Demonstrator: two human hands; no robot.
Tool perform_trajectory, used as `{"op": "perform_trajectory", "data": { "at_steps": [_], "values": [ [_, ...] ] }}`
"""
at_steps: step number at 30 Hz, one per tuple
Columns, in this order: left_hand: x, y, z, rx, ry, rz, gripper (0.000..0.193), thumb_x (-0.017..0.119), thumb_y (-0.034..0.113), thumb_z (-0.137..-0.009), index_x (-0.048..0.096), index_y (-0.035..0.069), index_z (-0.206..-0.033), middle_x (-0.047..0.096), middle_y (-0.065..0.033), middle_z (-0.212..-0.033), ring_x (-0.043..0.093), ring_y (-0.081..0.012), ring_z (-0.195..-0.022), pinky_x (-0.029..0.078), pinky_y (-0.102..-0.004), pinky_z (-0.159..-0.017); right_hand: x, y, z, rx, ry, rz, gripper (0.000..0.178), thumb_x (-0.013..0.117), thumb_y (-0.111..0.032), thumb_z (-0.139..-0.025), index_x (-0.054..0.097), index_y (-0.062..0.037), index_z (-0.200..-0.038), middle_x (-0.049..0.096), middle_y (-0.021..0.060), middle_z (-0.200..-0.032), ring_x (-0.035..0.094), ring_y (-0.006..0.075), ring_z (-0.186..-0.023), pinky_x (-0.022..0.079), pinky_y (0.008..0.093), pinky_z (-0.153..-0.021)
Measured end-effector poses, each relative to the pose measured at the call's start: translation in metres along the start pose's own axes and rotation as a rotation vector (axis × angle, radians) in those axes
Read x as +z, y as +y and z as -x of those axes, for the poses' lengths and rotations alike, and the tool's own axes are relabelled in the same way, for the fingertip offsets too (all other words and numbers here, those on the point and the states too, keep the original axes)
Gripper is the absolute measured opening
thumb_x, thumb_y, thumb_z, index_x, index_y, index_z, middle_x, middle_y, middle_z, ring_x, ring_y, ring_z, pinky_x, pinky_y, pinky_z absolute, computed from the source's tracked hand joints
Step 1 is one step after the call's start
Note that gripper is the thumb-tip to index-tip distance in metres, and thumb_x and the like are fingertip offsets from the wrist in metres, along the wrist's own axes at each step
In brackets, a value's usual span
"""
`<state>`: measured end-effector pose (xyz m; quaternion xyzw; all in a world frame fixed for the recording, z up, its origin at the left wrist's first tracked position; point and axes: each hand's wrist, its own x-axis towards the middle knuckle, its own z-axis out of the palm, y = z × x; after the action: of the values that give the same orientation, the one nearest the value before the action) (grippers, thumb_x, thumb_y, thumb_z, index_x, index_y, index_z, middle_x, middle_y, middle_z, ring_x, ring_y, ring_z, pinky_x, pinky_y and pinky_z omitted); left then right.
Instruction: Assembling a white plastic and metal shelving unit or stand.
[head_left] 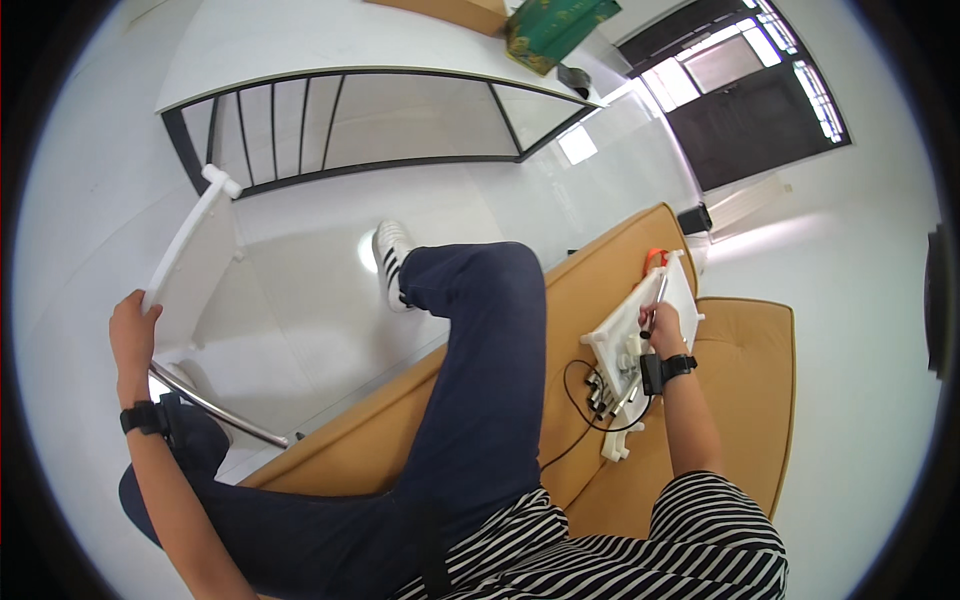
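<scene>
My left hand (133,330) grips the near edge of a white flat panel (195,262) that stands tilted on the floor to my left. My right hand (664,328) rests on a white tray-like part (683,287) lying on the tan sofa, and its fingers pinch a thin silver tool (657,297) with a dark tip. Several dark and metal small parts lie in the tray beside that hand. Both wrists wear black bands. My leg in dark blue trousers (480,370) crosses the middle, ending in a white striped shoe (391,255).
The tan sofa (760,400) fills the lower right. A black cable (575,400) loops next to the tray. A metal tube (215,408) lies by my left knee. A black railing (350,120) stands beyond, with a green box (555,25) and a dark door (750,90) farther back.
</scene>
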<state>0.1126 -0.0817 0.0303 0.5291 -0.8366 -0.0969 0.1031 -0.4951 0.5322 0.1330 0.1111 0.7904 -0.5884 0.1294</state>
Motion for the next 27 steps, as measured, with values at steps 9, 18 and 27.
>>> {"op": "perform_trajectory", "data": {
  "at_steps": [9, 18, 27],
  "values": [
    [0.037, -0.002, 0.002, -0.071, -0.069, 0.248, 0.04, 0.064, 0.024, -0.086, 0.058, -0.004, -0.113, 0.062, -0.0222, -0.078, 0.059, -0.035, -0.071, 0.045, -0.0418, -0.067, -0.152, 0.079, -0.019, 0.058, 0.417, 0.401, 0.009, 0.053, 0.002, -0.077, 0.052, -0.001, -0.085, 0.048, 0.0096, -0.07, 0.051, 0.0221, -0.055, 0.044, 0.0383, -0.048],
    [0.026, 0.028, 0.029, -0.168, -0.219, 0.767, 0.064, 0.06, 0.011, -0.087, 0.032, 0.015, -0.145, 0.049, -0.0047, -0.077, 0.05, -0.0131, -0.069, 0.044, -0.0273, -0.064, -0.151, 0.082, -0.017, -0.135, 0.339, 1.289, 0.041, 0.056, -0.005, -0.076, 0.059, 0.0014, -0.117, 0.061, 0.0246, -0.109, 0.059, 0.0355, -0.102, 0.049, 0.0431, -0.084],
    [0.029, 0.064, 0.038, 0.053, -0.091, 0.605, 0.06, 0.056, 0.019, -0.091, 0.03, 0.02, -0.146, 0.06, -0.0258, -0.093, 0.06, -0.0304, -0.074, 0.048, -0.0382, -0.074, 0.168, -0.034, 0.148, -0.874, -0.462, 0.579, 0.023, 0.059, -0.012, -0.088, 0.061, 0.0008, -0.107, 0.068, 0.0122, -0.1, 0.066, 0.0202, -0.092, 0.051, 0.0319, -0.08]
  ]
}}
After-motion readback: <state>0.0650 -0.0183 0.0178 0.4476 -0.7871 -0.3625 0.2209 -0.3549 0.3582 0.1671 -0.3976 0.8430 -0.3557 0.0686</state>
